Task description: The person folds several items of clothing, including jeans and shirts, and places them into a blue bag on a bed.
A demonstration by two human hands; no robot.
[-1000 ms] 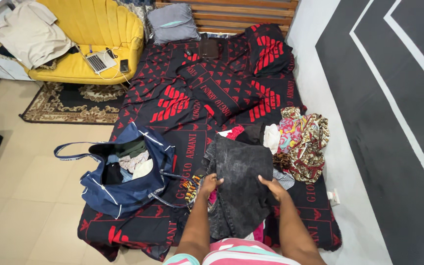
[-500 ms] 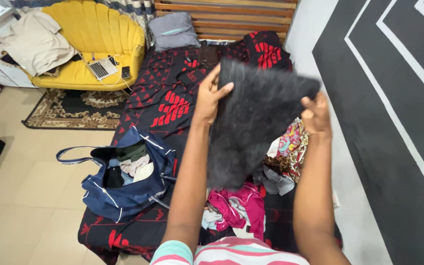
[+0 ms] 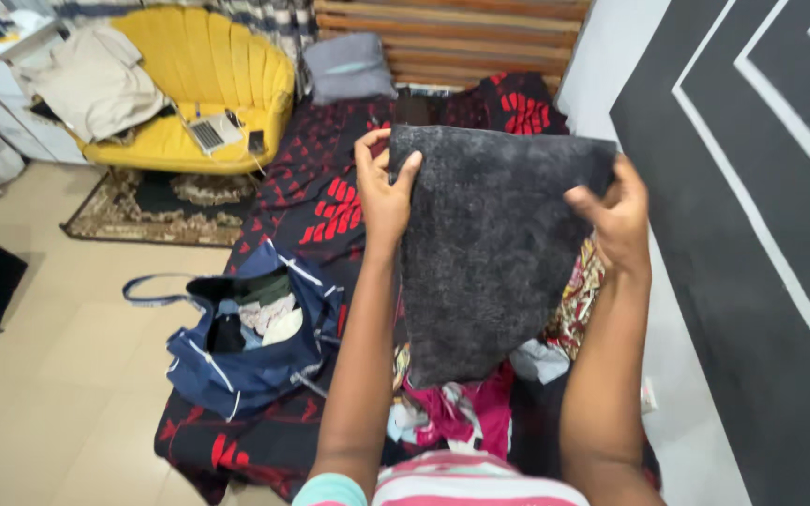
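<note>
I hold a dark grey washed garment [image 3: 489,248] up in the air over the bed. My left hand [image 3: 382,192] pinches its upper left corner and my right hand [image 3: 617,217] grips its upper right corner. The cloth hangs down between my arms and hides part of the clothes pile behind it. Below it lies a pink garment [image 3: 457,409] on the black and red bedspread [image 3: 330,178].
An open navy duffel bag [image 3: 250,342] with clothes inside sits on the bed's left edge. Patterned clothes [image 3: 578,300] lie at the right by the wall. A yellow sofa [image 3: 189,94] with a laptop [image 3: 210,134], a rug [image 3: 157,201] and a grey pillow [image 3: 349,67] are beyond.
I lifted the dark garment off the pile on the bed and raised it up in both hands, uncovering the pink garment. It now hangs spread out a little wider.
</note>
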